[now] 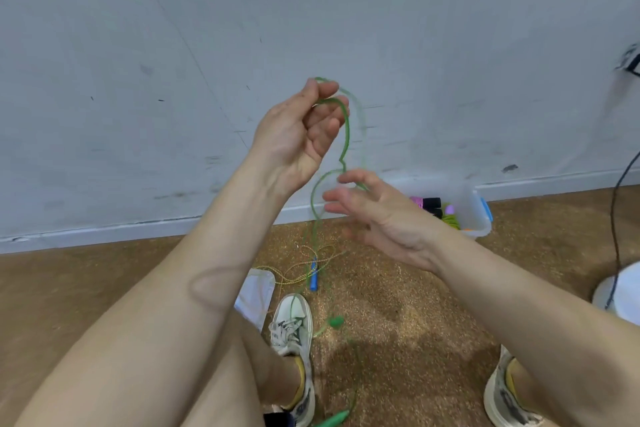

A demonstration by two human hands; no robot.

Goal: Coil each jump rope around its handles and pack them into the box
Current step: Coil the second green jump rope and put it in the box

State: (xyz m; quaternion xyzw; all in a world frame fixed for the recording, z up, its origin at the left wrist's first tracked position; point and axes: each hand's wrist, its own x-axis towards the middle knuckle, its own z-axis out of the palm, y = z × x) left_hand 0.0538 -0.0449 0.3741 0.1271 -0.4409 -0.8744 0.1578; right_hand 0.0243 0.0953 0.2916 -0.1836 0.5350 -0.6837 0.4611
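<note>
My left hand [298,128] is raised in front of the wall and pinches the top of a green jump rope [346,135]. The rope hangs down in loops past my right hand [374,215], whose fingers are spread and blurred, touching a strand near the thumb. One green handle [336,322] dangles above the floor, and another green handle [334,419] lies at the bottom edge. A clear plastic box [476,215] with a blue latch stands by the wall and holds coiled ropes. A second thin multicoloured rope with a blue handle [313,276] lies loose on the floor.
My two sneakers [294,329] rest on the brown floor. A white sheet or bag [258,291] lies beside my left knee. At the right edge a white round base [620,291] stands with a dark cable running up the wall.
</note>
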